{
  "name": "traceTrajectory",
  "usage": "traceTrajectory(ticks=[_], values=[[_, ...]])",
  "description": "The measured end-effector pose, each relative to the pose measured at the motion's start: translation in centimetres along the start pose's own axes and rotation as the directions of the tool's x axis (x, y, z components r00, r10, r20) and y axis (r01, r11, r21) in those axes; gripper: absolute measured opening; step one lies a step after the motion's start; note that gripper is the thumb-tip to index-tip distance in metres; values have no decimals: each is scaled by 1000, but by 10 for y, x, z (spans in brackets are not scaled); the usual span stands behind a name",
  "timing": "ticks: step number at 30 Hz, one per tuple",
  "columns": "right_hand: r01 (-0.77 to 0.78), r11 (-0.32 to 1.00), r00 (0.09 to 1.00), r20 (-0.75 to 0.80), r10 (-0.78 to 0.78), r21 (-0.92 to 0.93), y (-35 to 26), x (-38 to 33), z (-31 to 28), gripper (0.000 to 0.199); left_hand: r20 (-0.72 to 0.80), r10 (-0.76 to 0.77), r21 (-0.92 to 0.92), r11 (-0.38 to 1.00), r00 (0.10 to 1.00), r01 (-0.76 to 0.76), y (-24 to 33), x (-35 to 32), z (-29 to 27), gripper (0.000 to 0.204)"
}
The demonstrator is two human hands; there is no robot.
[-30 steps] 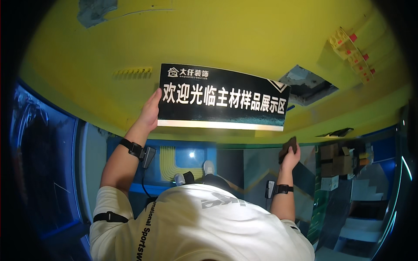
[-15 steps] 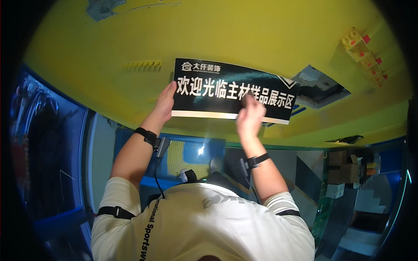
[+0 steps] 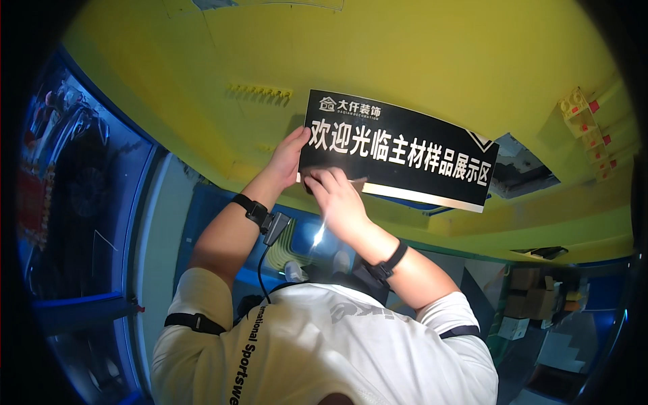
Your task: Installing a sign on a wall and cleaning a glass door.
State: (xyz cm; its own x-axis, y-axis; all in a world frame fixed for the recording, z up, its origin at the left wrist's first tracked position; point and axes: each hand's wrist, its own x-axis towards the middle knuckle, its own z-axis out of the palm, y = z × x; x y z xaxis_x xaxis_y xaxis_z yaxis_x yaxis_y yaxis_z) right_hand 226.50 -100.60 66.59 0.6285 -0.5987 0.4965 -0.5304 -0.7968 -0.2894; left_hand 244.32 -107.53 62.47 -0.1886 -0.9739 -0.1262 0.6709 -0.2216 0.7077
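Note:
A long black sign (image 3: pixel 398 128) with white lettering and a pale lower strip is in front of the yellow wall, tilted down to the right. My left hand (image 3: pixel 288 159) is closed on its left edge, with the thumb along the front. Over the lower left part of the sign lies my right hand (image 3: pixel 337 197), its fingers bent and bunched against the face. Something small and dark shows at those fingertips; what it is stays hidden.
The yellow wall (image 3: pixel 432 47) has a row of yellow pegs (image 3: pixel 260 92) at left. Right of the sign are a ragged hole (image 3: pixel 523 165) and a yellow bracket with red pieces (image 3: pixel 586 131). Cardboard boxes (image 3: pixel 530 297) stand at lower right; a dark window (image 3: pixel 81 182) is at left.
My right hand has moved from the sign's right half to its lower left corner, beside my left hand. In the picture, the sign and wall have shifted right.

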Motion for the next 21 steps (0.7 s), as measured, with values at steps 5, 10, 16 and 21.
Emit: traceTrajectory(ticks=[5, 10, 16, 21], values=[[-219, 975, 959, -192, 207, -46, 60, -52, -39, 51, -192, 61, 164, 986, 979, -30, -14, 11, -14, 47], [-606, 772, 741, -488, 461, -191, 121, -93, -59, 45, -147, 17, 128, 992, 989, 2, -21, 19, -18, 41], [-427, 891, 871, -335, 360, -152, 81, -36, -10, 39, -142, 31, 132, 991, 989, -12, -21, 26, -22, 41], [-173, 982, 967, -200, 154, -81, 70, 17, -2, 47, -130, 99, 263, 963, 987, -62, -24, 23, -12, 40]])
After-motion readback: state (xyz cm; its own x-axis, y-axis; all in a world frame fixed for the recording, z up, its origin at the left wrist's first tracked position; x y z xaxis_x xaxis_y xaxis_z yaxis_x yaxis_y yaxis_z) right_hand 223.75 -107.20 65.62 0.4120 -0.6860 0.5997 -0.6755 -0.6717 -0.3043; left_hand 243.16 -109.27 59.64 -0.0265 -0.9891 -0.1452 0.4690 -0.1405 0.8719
